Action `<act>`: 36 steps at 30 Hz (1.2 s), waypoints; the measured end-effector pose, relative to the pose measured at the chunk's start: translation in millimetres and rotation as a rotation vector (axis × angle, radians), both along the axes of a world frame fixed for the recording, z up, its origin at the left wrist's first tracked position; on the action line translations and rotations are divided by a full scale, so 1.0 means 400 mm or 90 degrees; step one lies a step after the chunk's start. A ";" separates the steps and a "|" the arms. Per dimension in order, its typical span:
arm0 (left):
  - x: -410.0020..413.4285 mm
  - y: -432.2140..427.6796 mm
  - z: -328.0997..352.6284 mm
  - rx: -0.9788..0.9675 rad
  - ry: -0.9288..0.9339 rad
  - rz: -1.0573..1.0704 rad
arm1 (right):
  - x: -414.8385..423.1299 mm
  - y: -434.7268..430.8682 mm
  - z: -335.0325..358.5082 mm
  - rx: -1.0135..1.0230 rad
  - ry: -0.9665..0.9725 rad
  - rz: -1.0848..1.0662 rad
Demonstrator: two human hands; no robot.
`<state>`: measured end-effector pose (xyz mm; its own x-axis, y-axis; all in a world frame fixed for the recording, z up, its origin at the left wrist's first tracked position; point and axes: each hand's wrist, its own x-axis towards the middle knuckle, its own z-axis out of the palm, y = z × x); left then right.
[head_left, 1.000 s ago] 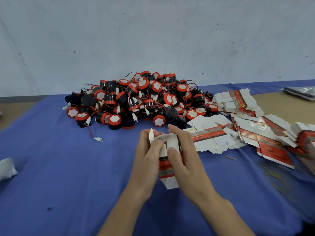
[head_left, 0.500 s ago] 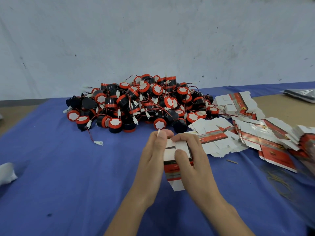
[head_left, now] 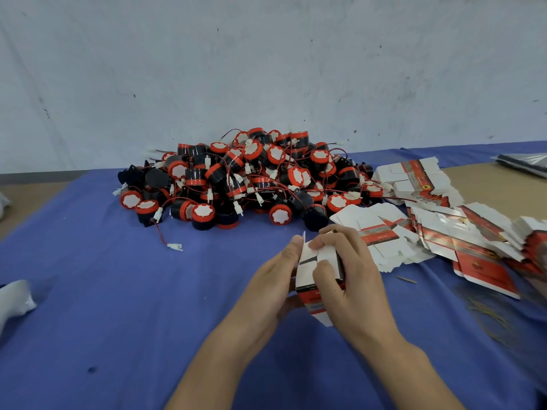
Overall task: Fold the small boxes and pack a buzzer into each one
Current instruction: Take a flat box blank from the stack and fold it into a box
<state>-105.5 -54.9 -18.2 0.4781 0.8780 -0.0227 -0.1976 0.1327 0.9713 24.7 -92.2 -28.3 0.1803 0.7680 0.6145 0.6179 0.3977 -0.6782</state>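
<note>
The open end of the small box [head_left: 307, 278], which had a flap standing up a second ago, is now being closed. The right grip [head_left: 352, 279] is curling over the top, its forefinger pushing the flaps down and its thumb bracing the white face. The left grip [head_left: 270, 288] is clasping the box's left side, where one flap is still poking up. The box is being held above the middle of the bench [head_left: 118, 321], nearer than the buzzer pile [head_left: 245, 179] by the far edge. This end is likely nearly shut.

Bare at left hand [head_left: 273, 287] and right hand [head_left: 356, 291]. Uncovered behind each wrist along both forearms to lower frame edge. Slim-fingered, with knuckle creases showing on back of right hand.
</note>
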 end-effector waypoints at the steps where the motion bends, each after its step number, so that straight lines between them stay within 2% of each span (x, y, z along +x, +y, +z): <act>1: -0.003 0.000 -0.002 0.012 0.005 0.000 | 0.002 -0.001 -0.001 0.002 -0.013 0.001; 7: -0.013 -0.016 -0.003 0.084 0.099 0.020 | 0.008 -0.007 -0.008 -0.077 -0.071 0.024; 19: -0.005 0.004 -0.014 0.165 0.224 0.075 | -0.004 -0.012 -0.010 -0.074 -0.202 0.017; 23: -0.012 0.006 -0.011 0.149 0.207 0.048 | -0.009 -0.014 -0.009 -0.064 -0.214 0.007; 28: -0.023 -0.001 -0.012 0.092 0.126 -0.041 | -0.009 -0.018 -0.008 -0.030 -0.209 -0.002; 36: -0.022 -0.005 -0.002 -0.033 0.000 -0.046 | 0.001 -0.016 -0.005 -0.020 -0.183 0.010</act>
<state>-114.4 -56.8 -19.0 0.5398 0.8391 -0.0678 -0.1852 0.1969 0.9628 25.1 -98.8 -30.2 -0.0097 0.7887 0.6147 0.7801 0.3905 -0.4888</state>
